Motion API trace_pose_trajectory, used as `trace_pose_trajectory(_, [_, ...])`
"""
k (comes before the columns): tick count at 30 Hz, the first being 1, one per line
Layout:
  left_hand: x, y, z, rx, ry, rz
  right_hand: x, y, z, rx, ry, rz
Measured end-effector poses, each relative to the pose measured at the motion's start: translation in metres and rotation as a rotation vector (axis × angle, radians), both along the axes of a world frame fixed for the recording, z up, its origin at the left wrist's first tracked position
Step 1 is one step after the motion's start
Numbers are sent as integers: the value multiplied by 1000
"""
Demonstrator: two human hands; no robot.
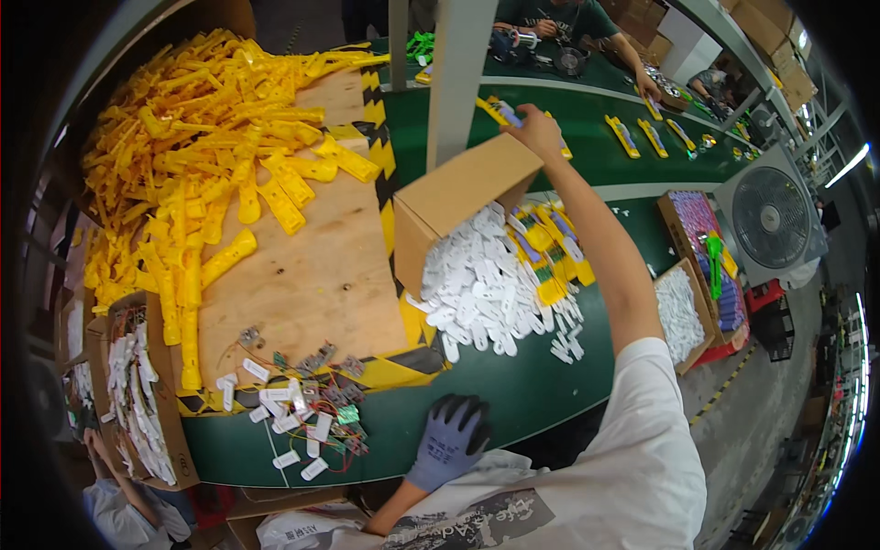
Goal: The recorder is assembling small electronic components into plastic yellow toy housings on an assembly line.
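My left hand (449, 443), in a grey-blue glove with dark fingertips, rests at the near edge of the green table (536, 401). Its fingers are loosely bent and apart, with nothing visible in them. Bare and stretched far forward, my right hand (539, 135) reaches past a tipped cardboard box (472, 188) to the green conveyor belt. Its thumb and forefinger close on the end of a yellow plastic strip with a purple part (495, 110). White plastic pieces (481, 275) spill out of the box below my right arm. Yellow assembled pieces (550, 240) lie beside them.
Yellow plastic casings (211, 137) are heaped on a wooden board at left. Wired small modules (312, 403) lie near my left hand. A metal post (456, 82) rises beside the box. Cartons and a fan (770, 206) stand at right. Co-workers (568, 23) sit across the belt.
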State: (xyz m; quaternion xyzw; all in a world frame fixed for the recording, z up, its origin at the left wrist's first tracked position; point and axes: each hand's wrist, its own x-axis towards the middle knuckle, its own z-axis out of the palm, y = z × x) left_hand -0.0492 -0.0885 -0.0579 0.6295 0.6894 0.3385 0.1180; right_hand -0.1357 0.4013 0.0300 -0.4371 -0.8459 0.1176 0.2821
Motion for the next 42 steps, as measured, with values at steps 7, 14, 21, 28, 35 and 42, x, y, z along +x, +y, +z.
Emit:
trace_pose_trajectory(7, [6,-1,-4,-28,-66,8,-71,19,-64,-122,-421,10])
trace_pose_trajectory(14, [5,1,-8,-34,-43,59,-20,21,-26,-94,-355,154])
trace_pose_trajectory(21, [3,4,3,-40,-85,55,134,14,24,-81,-784,101])
trace_pose_trajectory(28, [3,4,-2,-5,11,61,196,-33,9,-313,-523,371])
trace_pose_trajectory(35, [11,11,7,11,74,98,161,-35,-7,-152,-703,274])
trace_pose_trajectory(42, [11,8,1,6,75,124,145,-5,28,-207,-491,179])
